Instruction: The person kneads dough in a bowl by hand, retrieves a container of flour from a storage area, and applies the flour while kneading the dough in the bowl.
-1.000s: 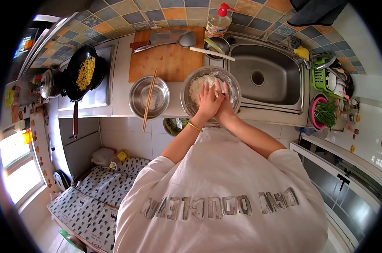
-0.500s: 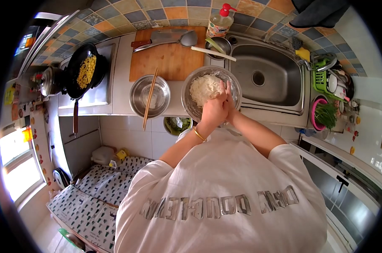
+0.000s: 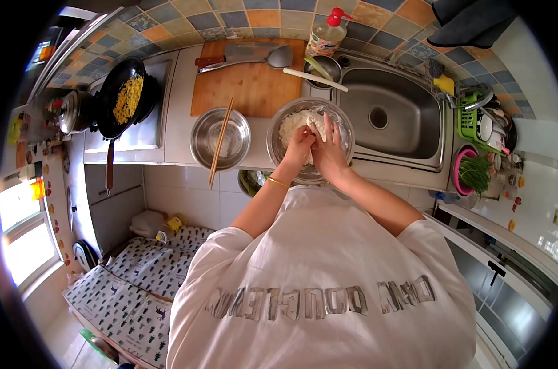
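A metal bowl holds a pale, floury dough. Over its near side, my left hand has its fingers bent in against my right hand, and whatever may be between them is too small to name. My right hand has its fingers stretched out, pointing away from me over the bowl. Both hands touch each other above the dough. Left of them stands a second metal bowl with wooden chopsticks laid across its rim.
Behind the bowls lies a cutting board with a cleaver and a spatula. A sink is at the right, a soap bottle at the back. The wok at the left holds yellow food.
My hands, pressed together at the bowl's right side before, have shifted so that my left hand is further left and my right hand's fingers are spread. The view has tilted slightly.
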Tool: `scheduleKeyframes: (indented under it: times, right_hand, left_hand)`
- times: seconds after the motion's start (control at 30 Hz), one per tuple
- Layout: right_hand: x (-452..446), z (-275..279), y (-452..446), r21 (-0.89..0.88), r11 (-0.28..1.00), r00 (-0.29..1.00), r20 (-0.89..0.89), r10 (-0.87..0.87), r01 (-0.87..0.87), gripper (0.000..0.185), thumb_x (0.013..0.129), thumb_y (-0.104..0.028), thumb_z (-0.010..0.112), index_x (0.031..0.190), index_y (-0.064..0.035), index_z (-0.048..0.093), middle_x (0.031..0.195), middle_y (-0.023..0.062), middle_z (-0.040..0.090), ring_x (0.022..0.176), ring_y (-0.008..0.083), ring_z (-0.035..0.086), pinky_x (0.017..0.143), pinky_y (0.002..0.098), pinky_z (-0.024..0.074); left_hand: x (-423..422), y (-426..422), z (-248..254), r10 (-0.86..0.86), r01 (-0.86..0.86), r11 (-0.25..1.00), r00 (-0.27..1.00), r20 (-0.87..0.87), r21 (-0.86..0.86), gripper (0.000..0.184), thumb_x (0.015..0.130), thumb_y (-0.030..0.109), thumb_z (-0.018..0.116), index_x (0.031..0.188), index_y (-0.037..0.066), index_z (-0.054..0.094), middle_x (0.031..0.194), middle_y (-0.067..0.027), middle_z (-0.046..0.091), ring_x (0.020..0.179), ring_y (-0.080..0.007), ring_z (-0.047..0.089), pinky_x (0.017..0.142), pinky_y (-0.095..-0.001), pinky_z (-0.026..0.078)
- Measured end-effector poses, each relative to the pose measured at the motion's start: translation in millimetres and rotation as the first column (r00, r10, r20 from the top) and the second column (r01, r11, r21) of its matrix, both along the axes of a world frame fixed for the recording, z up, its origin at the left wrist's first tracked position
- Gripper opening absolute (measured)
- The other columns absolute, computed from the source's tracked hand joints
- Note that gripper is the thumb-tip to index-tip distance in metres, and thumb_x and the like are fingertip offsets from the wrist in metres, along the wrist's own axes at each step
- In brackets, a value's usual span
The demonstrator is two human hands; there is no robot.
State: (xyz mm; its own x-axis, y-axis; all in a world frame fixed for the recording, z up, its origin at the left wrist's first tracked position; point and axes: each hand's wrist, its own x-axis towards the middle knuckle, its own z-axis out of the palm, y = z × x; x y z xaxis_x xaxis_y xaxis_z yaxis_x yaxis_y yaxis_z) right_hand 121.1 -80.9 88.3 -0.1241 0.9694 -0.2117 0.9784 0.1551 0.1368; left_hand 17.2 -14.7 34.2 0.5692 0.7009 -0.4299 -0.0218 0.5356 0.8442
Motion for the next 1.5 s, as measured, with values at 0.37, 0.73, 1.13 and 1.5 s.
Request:
scheduleKeyframes:
  times: [0.37,0.73,1.13,1.5]
  right_hand:
    - [-18.2,26.1,-1.8,-0.088,0.996,0.962,-0.268,-0.047,0.024,0.054,0.089,-0.017,0.047,0.138,0.0046,0.039,0.147,0.022,0.033,0.143,0.0434,-0.001,0.116,0.0569,0.0029]
    - [-12.7,20.6,-21.1,0.056,0.992,0.782,-0.621,-0.055,0.114,0.051,0.078,-0.001,0.053,0.129,-0.0026,0.053,0.144,0.0161,0.042,0.145,0.0311,0.014,0.116,0.0547,0.0097]
    - [-2.9,-11.4,12.2,-0.341,0.91,0.006,-0.936,-0.353,0.235,0.074,0.093,-0.069,0.011,0.149,-0.024,0.029,0.159,0.0095,0.006,0.145,0.0344,-0.006,0.113,0.0559,-0.0047]
    - [-12.9,-55.5,16.4,-0.411,0.858,-0.194,-0.91,-0.367,0.309,0.063,0.1,-0.053,0.02,0.153,-0.0211,0.005,0.158,0.0162,-0.004,0.146,0.0326,-0.008,0.116,0.0468,0.005]
  left_hand:
    - [24.4,8.2,8.3,0.09,-0.107,0.994,0.905,-0.416,-0.018,0.029,0.096,0.023,0.04,0.096,-0.003,0.054,0.08,-0.0128,0.059,0.067,-0.0244,0.058,0.058,-0.0386,0.047]
    - [-10.7,42.8,-19.8,0.161,-0.168,0.887,0.986,-0.055,-0.43,0.025,0.093,0.009,0.043,0.115,0.001,0.052,0.099,-0.0125,0.061,0.084,-0.0203,0.061,0.067,-0.0281,0.049]
    - [-6.8,2.5,-16.7,-0.471,0.53,0.783,0.847,-0.247,0.325,0.079,0.078,-0.005,0.053,0.149,0.003,0.018,0.148,-0.0159,0.029,0.138,-0.0253,0.026,0.109,-0.0342,0.028]
    - [-10.0,-6.2,31.4,-0.144,0.204,0.937,0.965,0.221,-0.282,0.072,0.096,0.047,0.042,0.152,0.012,0.012,0.153,-0.0076,0.024,0.141,-0.0238,0.022,0.112,-0.0379,0.022]
